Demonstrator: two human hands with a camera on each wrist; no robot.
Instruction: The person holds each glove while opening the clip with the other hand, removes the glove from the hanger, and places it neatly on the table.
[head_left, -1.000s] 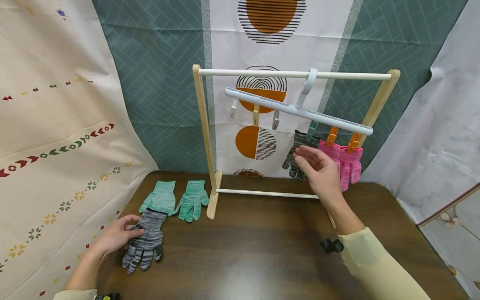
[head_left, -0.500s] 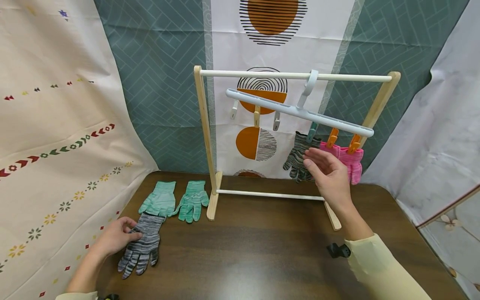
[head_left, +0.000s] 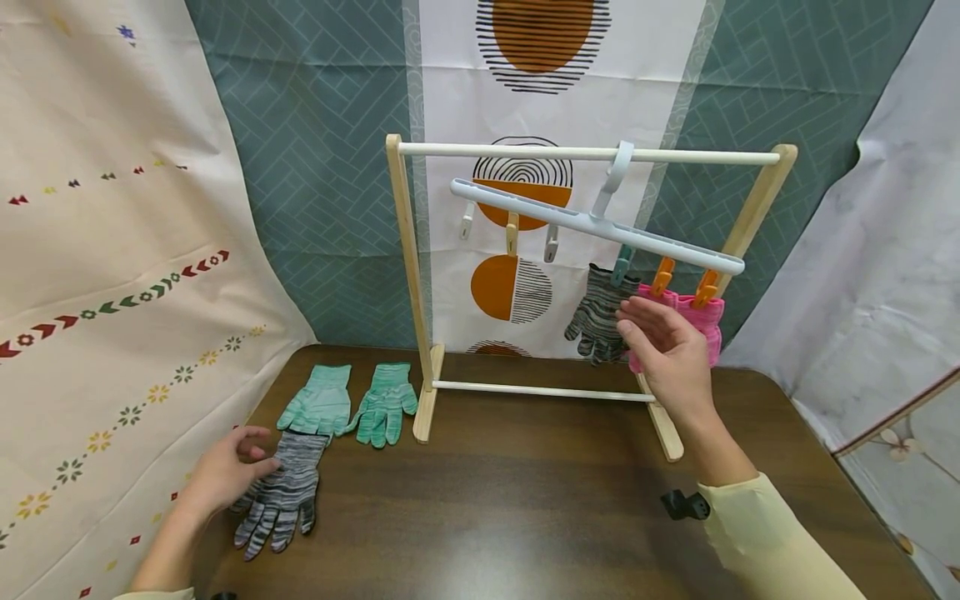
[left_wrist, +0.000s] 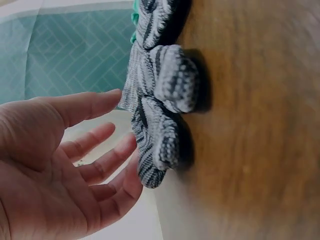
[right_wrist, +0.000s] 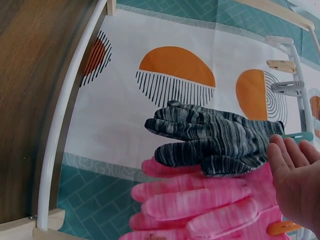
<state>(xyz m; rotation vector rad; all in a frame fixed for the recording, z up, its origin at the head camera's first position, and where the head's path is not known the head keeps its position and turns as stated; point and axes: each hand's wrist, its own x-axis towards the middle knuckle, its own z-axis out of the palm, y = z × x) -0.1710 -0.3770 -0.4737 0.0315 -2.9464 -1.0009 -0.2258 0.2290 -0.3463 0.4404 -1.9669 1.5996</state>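
Note:
A grey-and-black striped glove (head_left: 288, 492) lies on the table at the left, its fingers toward me. My left hand (head_left: 228, 471) is beside it, fingers loosely bent; in the left wrist view the thumb and fingers are spread, fingertips close to the striped knit (left_wrist: 150, 100), and I cannot tell if they touch. Another striped glove (head_left: 596, 317) hangs from a teal clip (head_left: 622, 265) on the pale hanger (head_left: 532, 208). Just right of it, my right hand (head_left: 671, 362) is raised with loose fingers, holding nothing. Pink gloves (right_wrist: 200, 205) hang behind it from orange clips (head_left: 662, 275).
Two green gloves (head_left: 322, 396) lie behind the striped one on the table. The hanger hooks over the white bar (head_left: 510, 152) of a wooden-legged rack (head_left: 411, 267). At its left side hang a white clip (head_left: 467, 221), a beige clip (head_left: 512, 235) and a grey clip (head_left: 551, 243).
My left fingers have loosened from the striped glove, which has shifted slightly toward me and left. My right hand has drawn a little right and down, away from the hanging striped glove.

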